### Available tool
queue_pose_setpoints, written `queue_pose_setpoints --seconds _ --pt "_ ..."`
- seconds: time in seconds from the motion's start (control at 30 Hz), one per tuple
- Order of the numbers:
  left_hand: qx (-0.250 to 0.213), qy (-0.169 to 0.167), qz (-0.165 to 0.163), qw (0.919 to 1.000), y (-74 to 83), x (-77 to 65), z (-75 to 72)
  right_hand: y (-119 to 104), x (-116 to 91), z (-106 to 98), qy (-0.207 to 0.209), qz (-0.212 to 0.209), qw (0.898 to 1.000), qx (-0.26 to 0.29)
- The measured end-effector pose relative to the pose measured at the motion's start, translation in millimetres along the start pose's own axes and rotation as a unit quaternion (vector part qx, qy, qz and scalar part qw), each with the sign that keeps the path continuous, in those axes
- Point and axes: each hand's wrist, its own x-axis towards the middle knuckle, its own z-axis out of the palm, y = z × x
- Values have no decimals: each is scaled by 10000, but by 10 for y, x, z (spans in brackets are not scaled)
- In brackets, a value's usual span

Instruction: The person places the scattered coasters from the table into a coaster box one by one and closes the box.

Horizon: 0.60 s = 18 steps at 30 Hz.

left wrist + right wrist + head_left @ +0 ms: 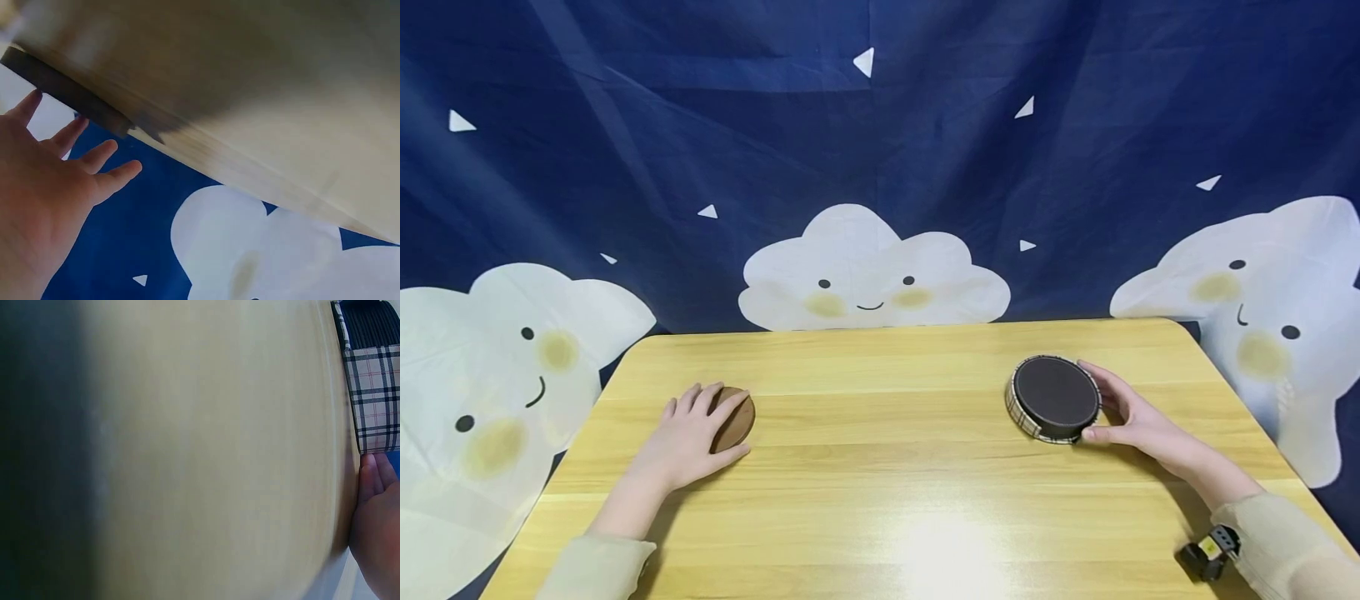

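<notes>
A flat, round brown disc (pixel 735 423) lies on the left side of the table. My left hand (pixel 693 436) rests over it, fingers spread and the index finger across its top. In the left wrist view, the disc's dark edge (pixel 69 94) shows at the fingertips. On the right stands a round plaid coaster holder (pixel 1024 415), its top a black disc (pixel 1058 392). My right hand (pixel 1138 421) holds its right side, thumb at the near rim and fingers around the back. In the right wrist view, a ridged black stack (pixel 374 324) shows in an opening of the holder's plaid wall.
The light wood table (pixel 880 467) has rounded far corners. Directly behind it hangs a dark blue curtain (pixel 790 142) with white clouds. A small black device (pixel 1208 552) is at the right sleeve's cuff.
</notes>
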Motion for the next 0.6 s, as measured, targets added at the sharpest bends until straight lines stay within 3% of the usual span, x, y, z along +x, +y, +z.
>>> queue_pose_setpoints --seconds 0.23,0.6 --pt "-16 77 160 9998 -79 -36 64 -46 7 27 -28 -4 10000 67" --pt "-173 -33 146 9997 -84 -8 25 -41 9 19 -13 -41 10000 79"
